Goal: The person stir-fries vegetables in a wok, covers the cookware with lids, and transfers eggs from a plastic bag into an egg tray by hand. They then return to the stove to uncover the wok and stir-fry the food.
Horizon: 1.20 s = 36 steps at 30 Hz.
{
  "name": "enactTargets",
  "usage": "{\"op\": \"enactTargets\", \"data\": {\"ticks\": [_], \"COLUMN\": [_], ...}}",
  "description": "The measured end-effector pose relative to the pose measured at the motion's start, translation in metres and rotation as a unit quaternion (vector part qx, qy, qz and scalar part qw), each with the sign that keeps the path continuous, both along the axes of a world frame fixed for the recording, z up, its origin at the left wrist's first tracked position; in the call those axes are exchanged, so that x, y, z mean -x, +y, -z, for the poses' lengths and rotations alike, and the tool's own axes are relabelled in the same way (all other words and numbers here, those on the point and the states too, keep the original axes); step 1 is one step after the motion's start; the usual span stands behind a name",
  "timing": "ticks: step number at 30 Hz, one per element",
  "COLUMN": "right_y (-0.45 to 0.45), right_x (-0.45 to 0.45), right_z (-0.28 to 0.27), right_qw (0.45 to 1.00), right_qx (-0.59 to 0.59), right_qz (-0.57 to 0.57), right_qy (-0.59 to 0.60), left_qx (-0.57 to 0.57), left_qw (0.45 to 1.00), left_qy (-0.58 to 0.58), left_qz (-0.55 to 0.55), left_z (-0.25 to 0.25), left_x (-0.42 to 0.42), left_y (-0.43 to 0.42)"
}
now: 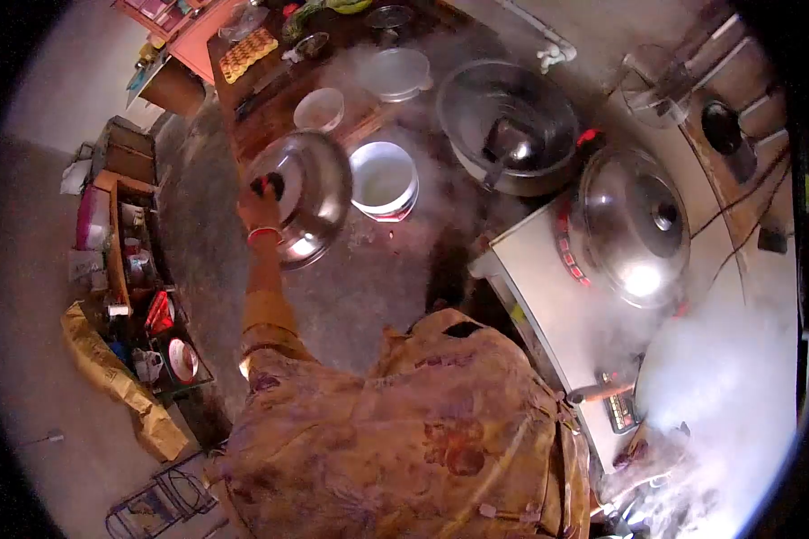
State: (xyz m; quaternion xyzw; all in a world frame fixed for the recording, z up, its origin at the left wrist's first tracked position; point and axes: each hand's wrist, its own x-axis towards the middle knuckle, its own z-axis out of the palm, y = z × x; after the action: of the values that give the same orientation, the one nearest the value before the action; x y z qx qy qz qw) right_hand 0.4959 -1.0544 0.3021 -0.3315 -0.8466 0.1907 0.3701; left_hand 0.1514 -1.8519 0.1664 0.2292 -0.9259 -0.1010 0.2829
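My left hand (259,214) is stretched out to the left, its fingers closed around the dark knob of a large shiny metal pot lid (331,193). The lid hangs tilted in the air, partly in front of the dark wooden table. Just right of it stands a white bucket (360,166) with a pale inside. I cannot see my right hand; my clothing and thick steam cover the lower right.
A large metal basin (458,112) holds a dark-handled scoop (510,144). On the white counter (539,260) sits a lidded metal pan (616,211); dense steam (719,386) rises at lower right. Bowls (319,110) stand on the table (252,130). Shelves (117,234) line the left wall.
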Motion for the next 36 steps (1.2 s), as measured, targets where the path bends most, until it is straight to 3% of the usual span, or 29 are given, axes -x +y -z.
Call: {"op": "enactTargets", "data": {"ticks": [2, 3, 4, 5, 9, 10, 12, 14, 18, 21, 27, 30, 32, 36], "right_y": [0.004, 0.006, 0.005, -0.043, -0.043, -0.043, -0.065, -0.081, -0.088, -0.093, -0.097, -0.105, -0.116, -0.128], "right_x": [0.015, 0.021, 0.025, 0.061, 0.088, 0.09, 0.113, 0.13, 0.142, 0.151, 0.162, 0.158, 0.159, 0.166], "right_z": [-0.002, -0.001, -0.002, -0.028, -0.027, -0.028, -0.045, -0.051, -0.05, -0.05, -0.041, -0.036, -0.029, -0.02], "right_qw": [0.998, 0.995, 0.992, 0.997, 0.992, 0.993, 0.987, 0.99, 0.984, 0.978, 0.962, 0.983, 0.988, 0.988], "right_qx": [0.041, 0.073, 0.096, -0.009, 0.081, 0.077, -0.086, -0.06, -0.077, -0.089, -0.144, -0.029, 0.028, 0.033], "right_qz": [-0.029, -0.044, -0.055, 0.029, -0.082, -0.078, -0.096, -0.061, -0.086, -0.104, -0.139, -0.071, -0.045, -0.095], "right_qy": [0.028, 0.047, 0.052, -0.066, 0.049, 0.042, -0.092, -0.11, -0.135, -0.159, -0.187, -0.166, -0.147, -0.117], "left_qx": [0.079, 0.079, 0.016, -0.047, 0.007, -0.053, -0.112, -0.114, -0.128, -0.125, -0.131, -0.122, -0.111, -0.117], "left_qw": [0.974, 0.974, 0.966, 0.943, 0.942, 0.939, 0.93, 0.913, 0.919, 0.929, 0.957, 0.966, 0.977, 0.993], "left_qy": [-0.174, -0.175, -0.148, -0.124, -0.188, -0.145, -0.108, -0.101, -0.097, -0.116, -0.202, -0.206, -0.163, 0.025], "left_qz": [-0.12, -0.118, -0.212, -0.305, -0.278, -0.308, -0.333, -0.38, -0.36, -0.327, -0.16, -0.094, -0.084, -0.026], "left_z": [0.045, 0.042, 0.039, 0.047, 0.082, 0.087, 0.092, 0.098, 0.134, 0.132, 0.127, 0.123, 0.113, 0.07], "left_x": [0.013, 0.026, 0.036, 0.045, 0.092, 0.106, 0.128, 0.149, 0.181, 0.199, 0.219, 0.226, 0.226, 0.224], "left_y": [-0.059, -0.061, -0.067, -0.075, -0.122, -0.124, -0.126, -0.137, -0.178, -0.19, -0.212, -0.216, -0.212, -0.142]}}
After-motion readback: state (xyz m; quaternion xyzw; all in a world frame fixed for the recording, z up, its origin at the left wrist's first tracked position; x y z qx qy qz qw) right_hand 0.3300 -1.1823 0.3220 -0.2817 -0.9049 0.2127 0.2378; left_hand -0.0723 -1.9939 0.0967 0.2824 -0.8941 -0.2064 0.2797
